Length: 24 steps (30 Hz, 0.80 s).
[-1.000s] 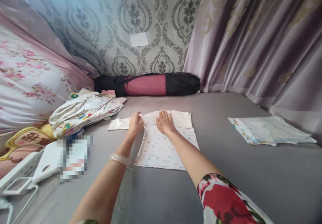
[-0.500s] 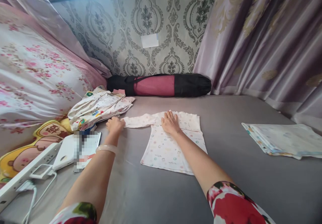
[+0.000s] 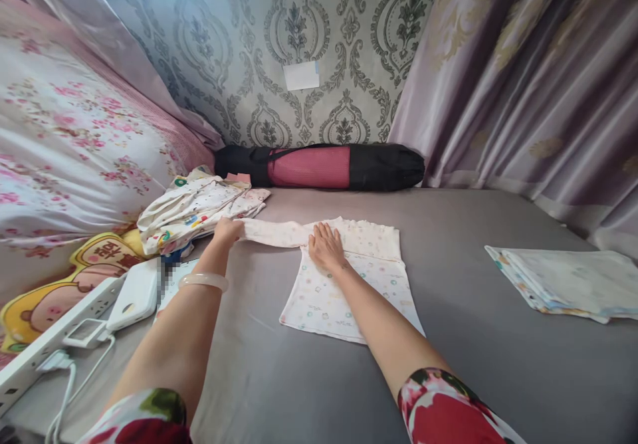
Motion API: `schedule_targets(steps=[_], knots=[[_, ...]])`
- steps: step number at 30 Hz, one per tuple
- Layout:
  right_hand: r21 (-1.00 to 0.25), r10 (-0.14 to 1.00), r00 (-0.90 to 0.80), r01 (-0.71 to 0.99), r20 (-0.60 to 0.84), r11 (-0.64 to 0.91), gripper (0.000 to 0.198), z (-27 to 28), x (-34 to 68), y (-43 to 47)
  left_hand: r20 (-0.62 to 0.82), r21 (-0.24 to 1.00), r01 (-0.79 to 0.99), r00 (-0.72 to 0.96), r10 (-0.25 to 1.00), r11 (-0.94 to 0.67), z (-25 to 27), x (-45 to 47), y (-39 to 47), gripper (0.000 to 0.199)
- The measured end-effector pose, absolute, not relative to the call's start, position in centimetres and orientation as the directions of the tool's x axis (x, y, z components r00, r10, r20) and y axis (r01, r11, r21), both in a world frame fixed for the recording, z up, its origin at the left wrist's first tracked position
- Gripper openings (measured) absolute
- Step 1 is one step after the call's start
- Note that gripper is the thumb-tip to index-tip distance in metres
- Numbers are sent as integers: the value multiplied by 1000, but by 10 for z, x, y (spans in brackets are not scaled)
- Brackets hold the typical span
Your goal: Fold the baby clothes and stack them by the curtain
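A small white patterned shirt point(image 3: 369, 284) lies on the grey bed sheet point(image 3: 463, 364), one sleeve stretched out to the left. My left hand point(image 3: 228, 230) is closed round the cuff end of that sleeve and holds it taut, slightly raised. Flat on the shirt near the base of the sleeve rests my right hand point(image 3: 325, 247), fingers stretched out. The shirt's other sleeve cannot be made out. Just behind my left hand is a pile of crumpled patterned clothes point(image 3: 187, 208).
Folded clothes point(image 3: 573, 281) lie at the right. On the left are a power strip point(image 3: 54, 337) with cables, a white power bank point(image 3: 133, 294), a partly hidden phone point(image 3: 174, 281) and a yellow cushion point(image 3: 50, 311). A black and pink roll bag point(image 3: 309, 167) lies against the wall.
My left hand has moved slightly away from me with the sleeve end, which is straighter and lifted. My right hand has slid a little left on the shirt.
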State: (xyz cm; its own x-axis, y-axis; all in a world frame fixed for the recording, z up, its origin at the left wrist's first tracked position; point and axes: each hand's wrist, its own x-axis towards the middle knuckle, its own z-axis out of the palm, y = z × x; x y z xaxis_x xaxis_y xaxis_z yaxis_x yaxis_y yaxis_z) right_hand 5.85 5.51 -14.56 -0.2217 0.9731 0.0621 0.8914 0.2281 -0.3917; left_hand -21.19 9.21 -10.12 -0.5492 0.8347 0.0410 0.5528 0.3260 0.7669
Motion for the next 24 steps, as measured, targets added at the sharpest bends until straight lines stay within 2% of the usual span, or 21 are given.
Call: schedule_targets(steps=[3, 6, 9, 14, 15, 17, 20, 24], knots=[[-375, 976, -208, 901, 66, 218, 56, -146, 57, 54, 2, 845, 437, -580, 814, 309, -79, -201, 98, 17], [-343, 977, -195, 915, 86, 213, 56, -145, 55, 52, 26, 895, 383, -557, 830, 229, -52, -180, 100, 19], [-341, 978, -192, 917, 83, 209, 58, -142, 54, 50, 121, 951, 308, -459, 880, 30, -26, -153, 96, 18], [-382, 980, -194, 910, -54, 159, 64, -137, 53, 58, 169, 979, 164, -338, 926, -118, -8, -104, 84, 23], [-411, 975, -204, 899, -84, 152, 65, -136, 54, 61, 163, 983, 134, -337, 927, -124, -10, -95, 82, 25], [-587, 974, -209, 801, -92, 116, 65, -134, 59, 68, 145, 989, 82, -363, 920, -124, -17, -77, 79, 27], [-871, 993, -111, 491, -27, 31, 57, -132, 79, 75, 152, 988, 30, -380, 912, -152, -34, -54, 76, 31], [-966, 997, 50, 250, -60, -71, 55, -130, 123, 68, 156, 986, 9, -401, 903, -166, -59, -22, 74, 34]])
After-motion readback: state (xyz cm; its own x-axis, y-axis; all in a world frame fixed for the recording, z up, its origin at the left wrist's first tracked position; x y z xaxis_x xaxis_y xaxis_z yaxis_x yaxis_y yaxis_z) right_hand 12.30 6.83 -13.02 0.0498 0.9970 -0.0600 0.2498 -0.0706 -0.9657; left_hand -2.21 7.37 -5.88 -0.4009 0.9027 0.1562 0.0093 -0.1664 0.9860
